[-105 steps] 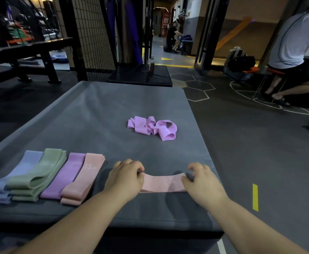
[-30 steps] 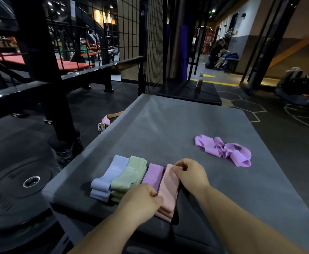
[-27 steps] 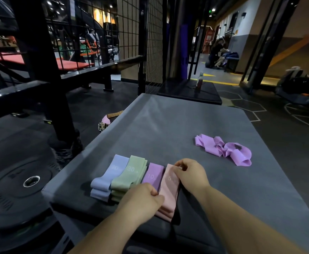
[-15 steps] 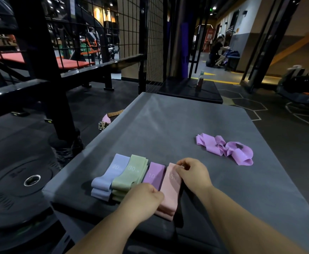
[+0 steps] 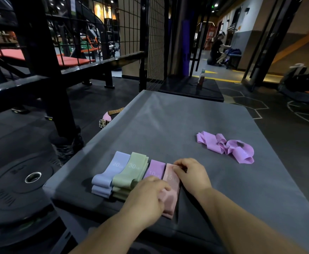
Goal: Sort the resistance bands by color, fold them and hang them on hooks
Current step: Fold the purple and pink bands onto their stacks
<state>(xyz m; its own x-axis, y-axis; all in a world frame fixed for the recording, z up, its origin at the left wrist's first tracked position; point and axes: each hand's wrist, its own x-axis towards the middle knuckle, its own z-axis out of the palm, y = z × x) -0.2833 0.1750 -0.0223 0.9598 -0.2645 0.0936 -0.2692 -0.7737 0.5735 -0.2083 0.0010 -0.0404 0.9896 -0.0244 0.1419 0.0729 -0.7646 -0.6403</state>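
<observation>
From my remote seat I see a matte grey padded platform [image 5: 168,121], its vinyl skin faintly creased. Four flat folded strips of smooth rubbery elastic lie side by side towards its 7 o'clock corner: the blue band [image 5: 109,173], the green band [image 5: 133,171], the purple band [image 5: 156,169] and the pink band [image 5: 170,193], each printed with a pale number.

My left hand [image 5: 146,197] is curled over the near end of the pink band and grasps it with bent fingers. My right hand [image 5: 190,173] pinches the far end of the pink band between thumb and fingertips. So the pink band sits at the right end of the row, touching the purple one.

At 2 o'clock from the hands, well apart, a loose lilac heap [image 5: 227,147] lies crumpled in soft, glossy loops. On the floor at 9 o'clock rests a black rubber weight plate [image 5: 16,184] with a steel-ringed hole.

Three and a half seconds back the pink band was pulled flat between both hands at the platform's near edge, apart from the row — now it lies folded on the pink pile. Over the last half second the hands have barely shifted (the heap has not moved either).
</observation>
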